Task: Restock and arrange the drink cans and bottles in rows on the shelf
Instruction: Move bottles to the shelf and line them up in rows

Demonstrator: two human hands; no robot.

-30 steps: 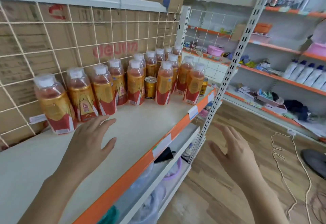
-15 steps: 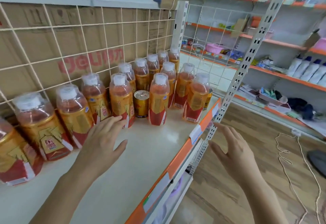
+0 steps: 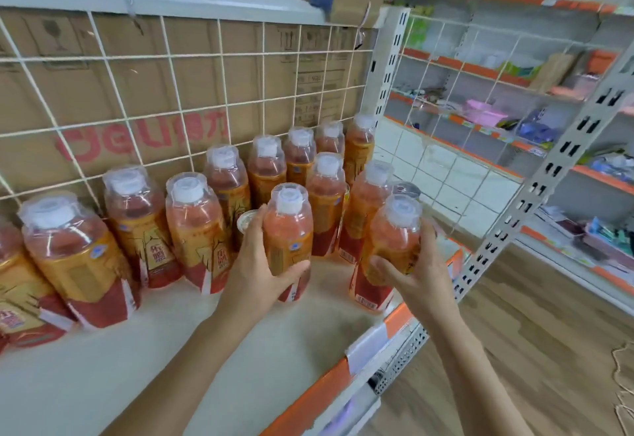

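Several orange drink bottles with white caps stand in rows on the white shelf [image 3: 103, 367], along the wire grid at the back. My left hand [image 3: 260, 271] grips a front-row bottle [image 3: 290, 230] around its middle. My right hand [image 3: 415, 271] grips another front bottle [image 3: 394, 240] near the shelf's right front corner. A gold can [image 3: 245, 221] stands just behind my left hand, mostly hidden. A second can's silver top [image 3: 406, 189] shows behind the right bottle.
The shelf's orange front edge [image 3: 394, 322] carries white price tags. A white slotted upright [image 3: 535, 195] stands right of my right hand. Cardboard boxes sit behind the grid. Other stocked shelves line the right wall above a wooden floor.
Both hands reached forward from open and empty. Each has closed around a front-row bottle. The view has moved closer to the shelf.
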